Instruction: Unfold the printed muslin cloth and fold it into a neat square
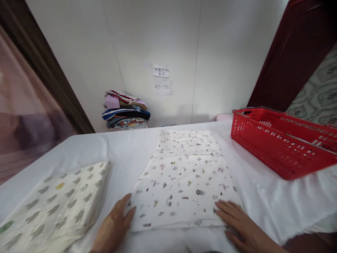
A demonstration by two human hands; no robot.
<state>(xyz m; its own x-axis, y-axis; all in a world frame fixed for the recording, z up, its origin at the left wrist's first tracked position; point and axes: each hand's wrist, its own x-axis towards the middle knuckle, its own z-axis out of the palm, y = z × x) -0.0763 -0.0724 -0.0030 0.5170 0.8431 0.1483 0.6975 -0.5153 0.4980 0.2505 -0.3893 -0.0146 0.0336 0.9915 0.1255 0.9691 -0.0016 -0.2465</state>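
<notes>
One white printed cloth (184, 179): lying flat, folded in layers, on the desk (126, 147), straight ahead and between both hands. Long axis: running away toward the wall (223, 52), by the look of it, with a short edge facing near. Left hand (114, 223): resting open at the near left corner, thumb and fingers touching the margin, no grip showing. Right hand (242, 225): lying open, palm down, fingers spreading over the near right corner. Nearness: equal, both touching the near end, with the far end lying well beyond the fingertips.

Desk: wearing a white cover, wrinkling most toward the right. Left side: one cream folded cloth (60, 200) with grey motifs, lying aslant near the left hand, not touching. Right side: one red basket (276, 151), perforated, standing well apart from the printed cloth. Rear: one stack of folded fabrics (126, 112), rising by the far edge. Wall: pale, bearing two paper notes (163, 87), the lower reading "45-50". Far left: pink curtain (28, 98), hanging. Far right: dark red panel (292, 52), slanting.
</notes>
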